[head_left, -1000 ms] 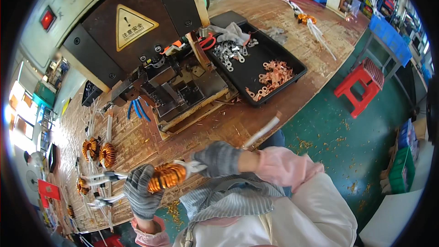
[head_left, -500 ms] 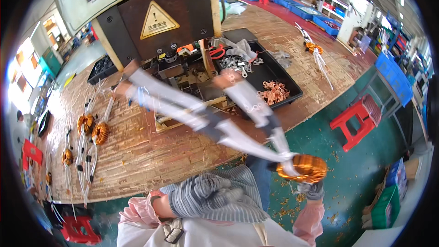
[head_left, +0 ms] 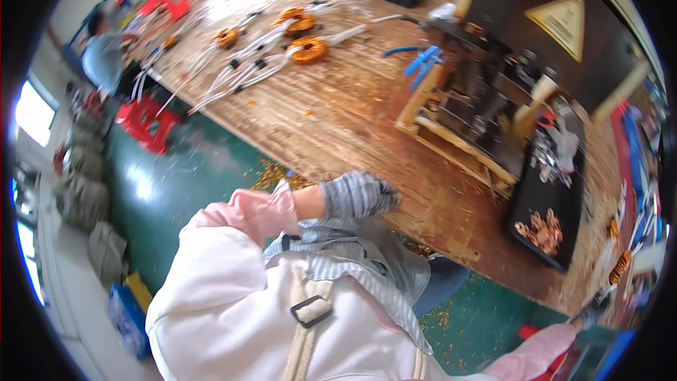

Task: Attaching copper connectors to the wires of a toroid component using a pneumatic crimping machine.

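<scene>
My left hand (head_left: 360, 196), in a grey striped glove, is by the table's front edge with fingers curled in and nothing visible in them. Far out at the lower right, my right hand (head_left: 596, 310) is small and blurred, its fingers hard to make out. Just beyond it is a copper-wound ring coil (head_left: 620, 268); whether the hand grips it cannot be seen. A second orange coil (head_left: 613, 230) with white leads is a little farther off. More ring coils (head_left: 308, 50) with white-sleeved leads lie on the far left of the wooden table (head_left: 338, 113).
A press machine (head_left: 486, 92) with a yellow warning triangle stands at the right, blue-handled pliers (head_left: 423, 62) beside it. A black tray (head_left: 525, 201) holds copper terminals (head_left: 541, 233) and silver ones (head_left: 550, 155). Another person (head_left: 104, 63) and a red stool (head_left: 148, 123) are at the left.
The view has swung left. My right arm has reached far right, where the coil it held up now appears near the rim. The coil's white leads no longer cross in front of the press.
</scene>
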Demonstrator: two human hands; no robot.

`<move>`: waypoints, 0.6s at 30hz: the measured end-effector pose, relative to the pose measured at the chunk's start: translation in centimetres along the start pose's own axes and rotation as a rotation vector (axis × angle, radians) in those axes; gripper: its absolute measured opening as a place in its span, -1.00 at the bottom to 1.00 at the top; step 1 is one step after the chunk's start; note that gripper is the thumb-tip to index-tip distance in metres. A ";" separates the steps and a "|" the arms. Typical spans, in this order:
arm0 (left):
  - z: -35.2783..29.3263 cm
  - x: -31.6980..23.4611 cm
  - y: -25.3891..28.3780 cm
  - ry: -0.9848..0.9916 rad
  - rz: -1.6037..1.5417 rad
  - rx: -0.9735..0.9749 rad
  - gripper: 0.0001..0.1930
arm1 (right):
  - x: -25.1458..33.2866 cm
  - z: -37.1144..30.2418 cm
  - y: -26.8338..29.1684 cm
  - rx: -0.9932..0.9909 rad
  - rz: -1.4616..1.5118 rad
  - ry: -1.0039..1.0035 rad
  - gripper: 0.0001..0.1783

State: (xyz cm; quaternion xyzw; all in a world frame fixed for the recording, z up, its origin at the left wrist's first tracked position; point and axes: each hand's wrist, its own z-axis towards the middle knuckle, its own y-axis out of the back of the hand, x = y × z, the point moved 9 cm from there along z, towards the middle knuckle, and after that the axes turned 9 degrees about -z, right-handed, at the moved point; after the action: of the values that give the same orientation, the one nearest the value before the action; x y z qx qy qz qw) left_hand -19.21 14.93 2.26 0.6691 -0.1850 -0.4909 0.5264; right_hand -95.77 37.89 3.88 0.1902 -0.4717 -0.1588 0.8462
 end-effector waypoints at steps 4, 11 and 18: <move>-4.1 8.7 4.1 0.137 0.115 -0.316 -0.68 | 9.8 -0.4 -6.4 0.292 -0.010 0.215 -0.57; -11.2 26.1 18.2 0.923 0.600 -0.587 -0.44 | 20.6 -21.3 -5.5 0.392 -0.238 0.609 -0.58; -13.9 34.5 18.8 1.142 0.339 -0.365 -0.21 | 21.2 -33.0 -2.7 0.487 -0.074 0.288 -0.64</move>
State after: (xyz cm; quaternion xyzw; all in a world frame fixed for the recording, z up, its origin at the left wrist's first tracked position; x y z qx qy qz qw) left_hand 13.21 -11.33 2.48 0.6864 0.1091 0.0112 0.7189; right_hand -57.02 31.72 2.32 0.4255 -0.3636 -0.0430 0.8276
